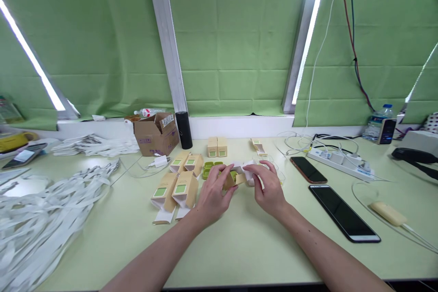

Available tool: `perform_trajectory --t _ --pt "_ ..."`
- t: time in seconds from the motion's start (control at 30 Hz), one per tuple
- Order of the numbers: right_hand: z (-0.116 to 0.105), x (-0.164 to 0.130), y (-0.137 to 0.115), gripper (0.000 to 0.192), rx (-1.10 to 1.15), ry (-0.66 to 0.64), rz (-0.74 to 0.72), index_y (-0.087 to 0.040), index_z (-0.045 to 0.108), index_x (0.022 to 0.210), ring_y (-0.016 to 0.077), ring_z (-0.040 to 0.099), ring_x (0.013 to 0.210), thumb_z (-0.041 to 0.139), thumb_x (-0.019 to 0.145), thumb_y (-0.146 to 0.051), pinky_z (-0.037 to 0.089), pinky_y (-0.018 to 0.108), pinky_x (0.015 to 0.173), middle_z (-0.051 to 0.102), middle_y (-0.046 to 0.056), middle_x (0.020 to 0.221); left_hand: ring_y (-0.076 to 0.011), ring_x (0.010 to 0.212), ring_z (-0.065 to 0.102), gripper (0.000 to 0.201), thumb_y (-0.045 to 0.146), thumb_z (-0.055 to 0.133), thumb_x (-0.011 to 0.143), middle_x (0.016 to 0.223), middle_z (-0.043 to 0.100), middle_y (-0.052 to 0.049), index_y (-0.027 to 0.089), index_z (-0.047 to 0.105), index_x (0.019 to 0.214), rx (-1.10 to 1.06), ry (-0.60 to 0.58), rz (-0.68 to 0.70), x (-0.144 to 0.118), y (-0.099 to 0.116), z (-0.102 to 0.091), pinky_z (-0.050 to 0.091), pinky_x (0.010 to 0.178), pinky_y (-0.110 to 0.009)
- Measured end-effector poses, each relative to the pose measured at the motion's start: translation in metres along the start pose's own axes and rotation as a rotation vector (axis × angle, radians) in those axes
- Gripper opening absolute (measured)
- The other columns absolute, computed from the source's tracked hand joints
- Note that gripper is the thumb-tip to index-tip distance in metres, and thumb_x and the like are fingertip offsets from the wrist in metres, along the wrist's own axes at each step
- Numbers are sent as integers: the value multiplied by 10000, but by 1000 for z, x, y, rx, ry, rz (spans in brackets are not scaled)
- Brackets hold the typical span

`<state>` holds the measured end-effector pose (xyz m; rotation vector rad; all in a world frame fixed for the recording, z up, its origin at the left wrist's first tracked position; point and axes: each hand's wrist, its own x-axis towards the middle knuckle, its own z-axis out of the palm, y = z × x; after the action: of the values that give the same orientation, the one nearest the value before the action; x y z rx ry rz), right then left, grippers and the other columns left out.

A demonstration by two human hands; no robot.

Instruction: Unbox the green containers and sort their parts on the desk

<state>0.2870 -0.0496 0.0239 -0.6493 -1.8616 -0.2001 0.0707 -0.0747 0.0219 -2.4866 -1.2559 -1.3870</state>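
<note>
The small card box [241, 178] sits between the two hands, just above or on the table [249, 246], its flaps open; it looks light and thin-walled, stiff along the folds but likely easy to crease, with dry card that should not slip; the side walls near a folded edge seem the best hold, the loose flaps the weakest. The left hand [214, 191] is partly curled, thumb and fingers closed about the box's near side; the right hand [268, 187] is half open with its fingertips at the white inner flap, though I cannot tell whether they pinch it. Green pieces [207, 171] lie just behind the left hand; four open boxes [164, 191] stand to its left; the pale table also carries white straps [54, 219] and phones [344, 212], with green blinds [239, 32] beyond.
</note>
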Motion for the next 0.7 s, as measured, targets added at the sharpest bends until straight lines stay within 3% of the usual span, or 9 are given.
perform_trajectory --t 0.27,0.47,0.7 --pt "-2 4 -9 341 22 12 3 -257 588 1218 217 722 870 516 953 -56 439 488 1010 781 34 994 -306 1271 578 647 248 661 966 1328 561 -142 289 417 1564 25 7 3 -1 -1 1 574 1013 -500" --pt "-3 5 -9 271 20 38 29 -259 597 1188 204 645 696 544 973 -102 434 462 947 698 -33 716 -303 1260 583 668 226 649 958 1319 565 -131 297 400 1574 66 28 24 -1 1 0 572 1017 -488" --pt "4 -1 -10 117 -3 -28 113 -237 651 1071 205 649 765 609 984 -171 388 442 928 728 -15 738 -305 1210 597 670 222 627 966 1270 576 -145 272 380 1587 185 23 93 -1 0 1 609 948 -471"
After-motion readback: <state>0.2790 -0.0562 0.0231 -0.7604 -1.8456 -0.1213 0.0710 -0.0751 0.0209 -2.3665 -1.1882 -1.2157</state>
